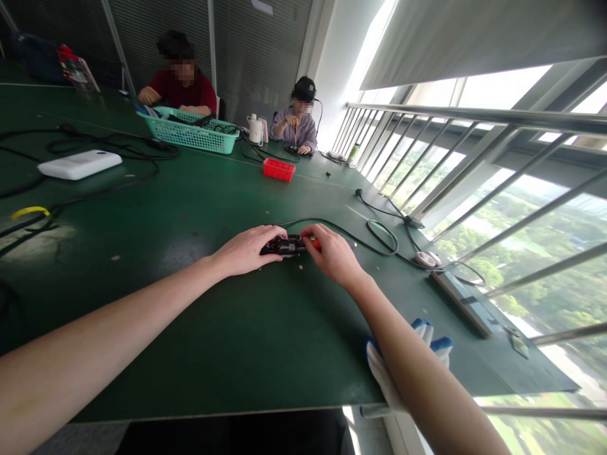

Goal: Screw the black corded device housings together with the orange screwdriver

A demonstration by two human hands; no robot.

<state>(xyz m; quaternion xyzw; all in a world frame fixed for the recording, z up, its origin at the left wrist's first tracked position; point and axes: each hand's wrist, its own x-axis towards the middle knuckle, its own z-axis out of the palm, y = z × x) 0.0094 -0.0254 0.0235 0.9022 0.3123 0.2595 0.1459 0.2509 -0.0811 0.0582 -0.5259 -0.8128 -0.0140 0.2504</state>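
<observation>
A small black device (283,246) lies on the green table (199,208) between my two hands. My left hand (246,250) is curled around its left end. My right hand (334,254) is closed at its right end, where an orange-handled tool (314,242) shows between the fingers. A black cable (360,235) runs from the device toward the right. A few tiny pale bits lie on the table just in front of the hands.
A red tray (279,169), a teal basket (190,131) and a white box (79,163) sit farther back, with black cables at the left. Two people work at the far end. A white and blue glove (429,344) lies at the near right edge beside a window railing (474,164).
</observation>
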